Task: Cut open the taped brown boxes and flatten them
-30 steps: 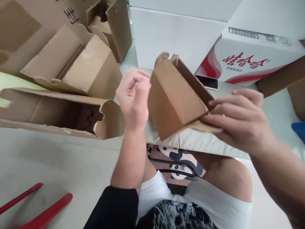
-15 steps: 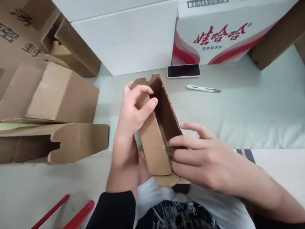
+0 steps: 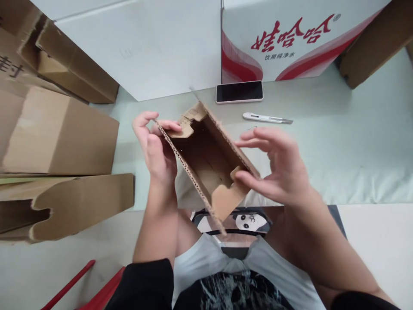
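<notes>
A small brown corrugated cardboard box (image 3: 206,161) is held over my lap with its open side facing up. My left hand (image 3: 155,148) grips its left wall, thumb and fingers curled over the far-left corner flap. My right hand (image 3: 277,170) holds the right wall, thumb and forefinger pinching the edge by the near flap, the other fingers spread. The box's inside is bare, and notched flaps stick out at both ends.
A phone (image 3: 239,91) and a white utility knife (image 3: 266,118) lie on the pale cushion (image 3: 338,146) beyond the box. A white-and-red printed carton (image 3: 290,38) and a plain white carton (image 3: 145,47) stand behind. Folded brown boxes (image 3: 61,133) crowd the left; red bars (image 3: 69,286) lie at the lower left.
The box has been turned from edge-on to open side up and spread wider. My left hand shifted to the left wall and my right hand moved up onto the right wall.
</notes>
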